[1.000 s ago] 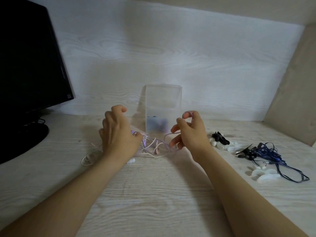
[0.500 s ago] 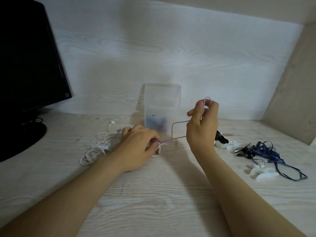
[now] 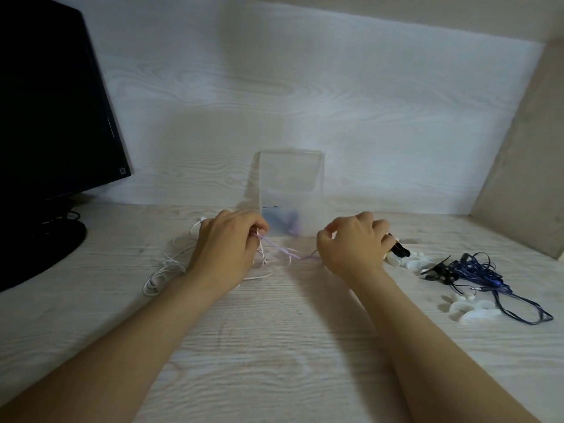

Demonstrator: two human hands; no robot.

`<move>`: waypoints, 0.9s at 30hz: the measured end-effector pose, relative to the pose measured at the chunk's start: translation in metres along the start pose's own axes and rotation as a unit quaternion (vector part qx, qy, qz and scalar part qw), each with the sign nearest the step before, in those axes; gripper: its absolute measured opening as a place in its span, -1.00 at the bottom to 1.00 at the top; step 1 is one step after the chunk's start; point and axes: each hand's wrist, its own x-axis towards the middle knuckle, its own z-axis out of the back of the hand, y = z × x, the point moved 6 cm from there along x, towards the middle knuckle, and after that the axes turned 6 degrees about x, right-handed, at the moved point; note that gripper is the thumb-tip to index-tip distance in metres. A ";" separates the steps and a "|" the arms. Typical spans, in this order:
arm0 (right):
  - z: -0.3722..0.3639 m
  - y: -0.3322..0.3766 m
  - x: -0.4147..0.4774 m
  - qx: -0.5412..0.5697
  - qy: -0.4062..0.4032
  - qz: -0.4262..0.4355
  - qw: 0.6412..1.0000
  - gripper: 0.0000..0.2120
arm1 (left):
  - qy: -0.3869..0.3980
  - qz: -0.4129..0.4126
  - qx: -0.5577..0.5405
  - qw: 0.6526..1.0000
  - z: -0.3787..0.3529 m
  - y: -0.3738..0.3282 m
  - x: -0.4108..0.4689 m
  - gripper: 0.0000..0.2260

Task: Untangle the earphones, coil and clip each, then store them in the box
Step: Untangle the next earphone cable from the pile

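A thin pink-purple earphone cable (image 3: 285,251) stretches low over the desk between my hands. My left hand (image 3: 227,248) pinches its left end, fingers curled. My right hand (image 3: 352,244) grips the other end, which disappears under its curled fingers. White earphones (image 3: 166,265) lie tangled behind and left of my left hand. A translucent box (image 3: 291,178) stands upright at the back, with bluish coiled earphones at its bottom. Dark blue earphones (image 3: 476,270) lie in a loose heap at the right.
A black monitor (image 3: 52,111) on a round stand fills the left. White clips (image 3: 470,309) and black clips (image 3: 399,250) lie to the right of my right hand. A beige side wall (image 3: 525,154) closes the right.
My right hand came down from its raised position to desk height and moved right. The left hand shifted slightly back, and the pink cable now runs taut and low between them.
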 end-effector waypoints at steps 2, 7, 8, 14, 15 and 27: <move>-0.004 0.000 -0.001 -0.020 0.027 -0.003 0.999 -0.76 | 0.003 0.001 -0.020 1.000 -0.002 0.003 0.000 -0.74; 0.003 0.007 0.001 0.076 -0.011 0.076 0.994 -0.75 | 0.009 0.010 -0.059 0.998 -0.005 0.006 0.001 -0.74; 0.005 0.013 0.000 0.125 -0.020 0.121 0.984 -0.76 | 0.010 0.010 -0.061 0.998 -0.006 0.006 0.001 -0.73; 0.000 0.053 -0.029 0.263 0.108 0.293 0.913 -0.75 | 0.020 0.013 -0.071 0.997 -0.005 0.001 0.000 -0.77; -0.006 0.056 -0.033 0.246 0.128 0.311 0.909 -0.72 | 0.023 0.011 -0.075 0.997 -0.005 0.000 0.000 -0.80; 0.013 0.045 -0.018 0.553 0.037 0.179 0.813 -0.74 | 0.090 0.055 0.059 0.993 -0.009 0.008 -0.005 -0.28</move>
